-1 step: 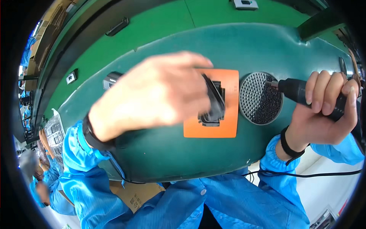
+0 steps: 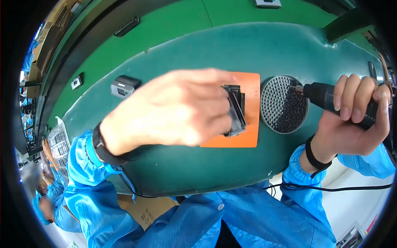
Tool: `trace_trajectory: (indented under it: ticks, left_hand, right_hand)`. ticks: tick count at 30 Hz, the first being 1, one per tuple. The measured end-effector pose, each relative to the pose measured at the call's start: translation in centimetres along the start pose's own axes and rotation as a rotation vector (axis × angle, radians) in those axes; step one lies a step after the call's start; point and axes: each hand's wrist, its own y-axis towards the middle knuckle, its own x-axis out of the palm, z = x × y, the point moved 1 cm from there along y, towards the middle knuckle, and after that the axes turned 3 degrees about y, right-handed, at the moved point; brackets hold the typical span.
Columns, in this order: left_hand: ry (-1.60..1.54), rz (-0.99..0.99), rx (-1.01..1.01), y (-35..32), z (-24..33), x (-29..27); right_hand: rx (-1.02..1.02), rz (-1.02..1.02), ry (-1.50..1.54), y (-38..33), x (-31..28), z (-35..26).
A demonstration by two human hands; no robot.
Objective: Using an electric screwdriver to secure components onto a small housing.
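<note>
My left hand [image 2: 178, 109] is raised over the dark green bench mat [image 2: 248, 49] and grips a black plastic frame-like part [image 2: 235, 109] on edge above an orange square pad [image 2: 250, 138]. My fingers hide most of the part. To the right, my right hand [image 2: 351, 124] is closed around a black electric screwdriver [image 2: 320, 94]. Its tip points left over a round perforated dish [image 2: 277, 99] that holds many small dark screws.
A small grey and black device [image 2: 124, 86] lies on the mat at the left. A black cable [image 2: 331, 189] runs below my right wrist. A cardboard box [image 2: 144, 211] sits under the bench edge. Another person in blue [image 2: 41, 194] works at the far left, near a clear tray [image 2: 60, 144].
</note>
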Motion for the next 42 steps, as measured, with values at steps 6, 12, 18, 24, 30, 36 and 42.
trace_trajectory:
  ticks: [6,12,18,24,30,36,42]
  left_hand:
    - [0.181,-0.032,0.066,-0.6,0.8,2.8]
    - [0.179,-0.205,-0.169,-0.7,4.7,1.6]
    - [0.133,-0.294,-0.455,-0.7,7.1,2.1]
    - [0.265,-0.328,-0.502,-1.2,8.7,3.6]
    - [0.156,-0.318,-0.548,-1.5,8.6,3.7]
    - [0.129,-0.302,-0.570,-1.6,8.7,4.0]
    - [0.125,-0.283,-0.570,-1.8,8.6,4.1]
  right_hand:
    - [0.036,-0.104,0.080,0.1,-1.6,-0.2]
    - [0.100,-0.188,0.016,-0.3,-1.5,0.7]
    - [0.131,-0.203,-0.061,-0.5,-0.7,1.9]
    - [0.165,-0.195,-0.118,-0.1,-1.2,2.5]
    - [0.200,-0.216,-0.131,0.3,-1.6,1.7]
    - [0.220,-0.219,-0.156,0.5,-1.6,2.1]
    - [0.236,-0.219,-0.170,0.7,-1.4,2.5]
